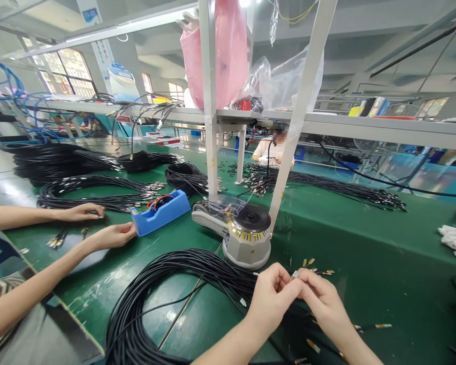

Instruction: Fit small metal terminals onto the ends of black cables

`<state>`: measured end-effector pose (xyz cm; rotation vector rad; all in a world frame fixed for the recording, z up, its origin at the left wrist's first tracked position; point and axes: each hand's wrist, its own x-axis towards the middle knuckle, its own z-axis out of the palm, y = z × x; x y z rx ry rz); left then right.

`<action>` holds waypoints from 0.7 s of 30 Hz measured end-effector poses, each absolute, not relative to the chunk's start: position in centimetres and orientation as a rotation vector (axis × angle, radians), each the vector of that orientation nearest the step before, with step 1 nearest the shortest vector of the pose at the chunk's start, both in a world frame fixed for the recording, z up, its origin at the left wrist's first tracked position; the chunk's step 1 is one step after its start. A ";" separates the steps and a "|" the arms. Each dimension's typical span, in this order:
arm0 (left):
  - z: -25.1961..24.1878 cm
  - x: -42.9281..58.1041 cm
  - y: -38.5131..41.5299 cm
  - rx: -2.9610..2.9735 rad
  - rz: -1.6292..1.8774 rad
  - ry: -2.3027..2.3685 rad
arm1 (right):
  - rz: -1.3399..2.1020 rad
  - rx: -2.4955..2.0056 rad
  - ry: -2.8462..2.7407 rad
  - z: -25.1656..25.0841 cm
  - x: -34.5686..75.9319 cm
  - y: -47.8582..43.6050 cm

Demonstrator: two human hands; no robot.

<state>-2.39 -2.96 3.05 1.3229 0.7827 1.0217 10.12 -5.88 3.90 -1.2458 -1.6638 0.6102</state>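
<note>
My left hand point(275, 296) and my right hand point(323, 296) meet at the lower right, thumbs and fingers pinched together. Between their fingertips shows a small silvery cable connector point(295, 275); the fingers cover most of it. Below and to the left of my hands lies a large coil of black cables point(125, 309), its near end running underneath them. Cable ends with yellow-and-silver tips point(313, 346) lie scattered around my right hand. Just beyond my hands stands a round grey tape dispenser point(247, 246) with a black disc on top.
At the left, a co-worker's hand point(114, 236) touches a blue tape holder point(161, 212); their other hand point(84, 212) rests nearby. More black cable bundles point(61, 162) lie behind. White posts point(289, 147) rise from the green table point(365, 243). Another person point(269, 149) sits beyond.
</note>
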 end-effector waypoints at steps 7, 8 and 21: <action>2.5 -2.3 -3.1 1.132 1.085 0.735 | 0.751 -1.234 -1.671 3.3 10.1 -5.6; 2.4 -2.3 -3.1 1.122 1.094 0.730 | 0.762 -1.237 -1.666 3.1 10.2 -5.5; 2.9 -2.4 -2.8 1.061 1.005 0.682 | 1.199 -0.990 -1.325 3.7 11.0 -6.0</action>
